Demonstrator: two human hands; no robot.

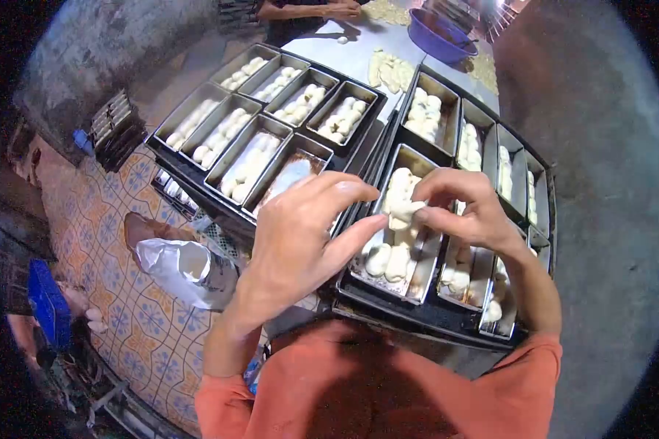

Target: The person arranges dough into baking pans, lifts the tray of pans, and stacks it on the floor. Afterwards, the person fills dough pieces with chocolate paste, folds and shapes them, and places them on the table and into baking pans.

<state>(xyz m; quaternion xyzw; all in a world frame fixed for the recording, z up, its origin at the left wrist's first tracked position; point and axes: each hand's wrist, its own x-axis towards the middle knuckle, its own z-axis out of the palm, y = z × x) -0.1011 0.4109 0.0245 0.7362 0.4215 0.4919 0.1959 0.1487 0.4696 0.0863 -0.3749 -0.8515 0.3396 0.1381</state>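
My right hand (465,208) pinches a small piece of white dough (405,208) between thumb and fingertips, above a long metal loaf pan (427,271). More dough balls (388,262) lie at the near end of that pan, and others sit at its far end. To the left, my left hand (307,230) is held with thumb and fingers apart and nothing between them, its thumb tip over the pan's left edge. Beneath and beyond its fingers is a pan with a greased, brownish inside (316,151).
Two racks of dough-filled pans (170,157) stand side by side. Behind them, a white table (329,51) bears dough pieces (390,71) and a purple basin (441,36). A co-worker's arms (307,10) show at the top. A white sack (177,271) stands on the tiled floor.
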